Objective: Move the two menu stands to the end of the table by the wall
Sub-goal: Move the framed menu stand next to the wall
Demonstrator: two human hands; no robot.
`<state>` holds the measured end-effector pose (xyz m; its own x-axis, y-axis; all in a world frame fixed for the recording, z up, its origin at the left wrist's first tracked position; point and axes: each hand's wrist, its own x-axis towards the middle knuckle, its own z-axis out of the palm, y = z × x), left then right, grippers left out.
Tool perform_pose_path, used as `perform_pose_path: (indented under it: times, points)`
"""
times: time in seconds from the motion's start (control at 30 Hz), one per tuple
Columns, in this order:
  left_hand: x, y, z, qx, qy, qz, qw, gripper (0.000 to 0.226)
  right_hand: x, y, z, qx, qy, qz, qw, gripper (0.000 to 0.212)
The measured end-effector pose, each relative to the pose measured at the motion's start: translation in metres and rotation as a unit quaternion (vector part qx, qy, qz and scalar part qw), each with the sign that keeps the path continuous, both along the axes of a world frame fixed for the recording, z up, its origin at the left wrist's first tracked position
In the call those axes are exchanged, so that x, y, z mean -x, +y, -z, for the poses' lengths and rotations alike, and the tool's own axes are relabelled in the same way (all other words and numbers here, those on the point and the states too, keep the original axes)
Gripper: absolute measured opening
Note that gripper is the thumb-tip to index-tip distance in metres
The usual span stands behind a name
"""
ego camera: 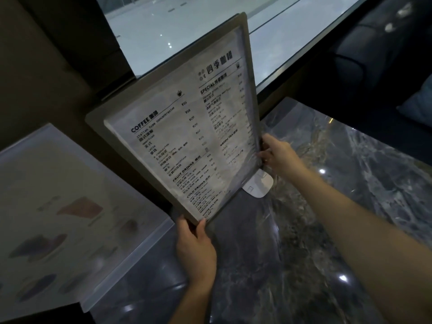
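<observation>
You're in a café: coffee menu stand, dark marble table, window, booth seat.

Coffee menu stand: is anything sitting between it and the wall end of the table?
Nothing visible blocks it. Both hands, left hand and right hand, grip the coffee menu stand, already close to the wall. The picture menu stand stands to its left, off its path. A small white object lies by its base.

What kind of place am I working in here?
Most likely a café. The framed menu stand held in both hands lists coffee, fruit drinks and teas with prices. A second picture menu stand stands on the dark marble table, beside a large window.
</observation>
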<state>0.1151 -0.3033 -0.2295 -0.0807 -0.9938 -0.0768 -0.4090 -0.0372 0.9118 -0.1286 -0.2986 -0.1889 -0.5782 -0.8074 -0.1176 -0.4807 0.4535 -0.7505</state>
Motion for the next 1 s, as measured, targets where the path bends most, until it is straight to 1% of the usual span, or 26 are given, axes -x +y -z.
perform_pose_path:
  times: [0.07,0.13,0.23,0.37,0.57,0.7,1.0]
  points:
    - [0.000,0.001,0.002,-0.001,-0.012,-0.018,1.000,0.025,-0.001,0.000,-0.001,-0.006,0.015,-0.006,1.000,0.015]
    - [-0.002,0.002,0.003,0.000,-0.022,-0.028,0.999,0.022,-0.002,0.001,-0.002,-0.004,0.018,-0.020,1.000,0.010]
    - [-0.007,0.003,0.002,0.007,-0.024,-0.021,0.999,0.017,-0.006,0.004,-0.002,0.007,0.033,-0.039,0.999,0.013]
    - [-0.012,0.004,0.002,-0.001,-0.030,-0.012,0.999,0.016,-0.010,0.006,-0.003,0.006,0.039,-0.043,0.998,0.020]
    - [-0.017,0.005,0.001,0.008,-0.023,-0.011,1.000,0.015,-0.012,0.008,-0.005,0.007,0.017,-0.051,0.999,0.018]
    - [-0.018,0.004,0.000,0.001,-0.018,-0.002,1.000,0.014,-0.014,0.010,-0.004,0.003,0.025,-0.051,0.998,0.009]
    - [-0.020,0.005,0.000,-0.011,-0.015,0.022,1.000,0.015,-0.011,0.013,0.004,-0.046,0.039,-0.070,0.996,0.018]
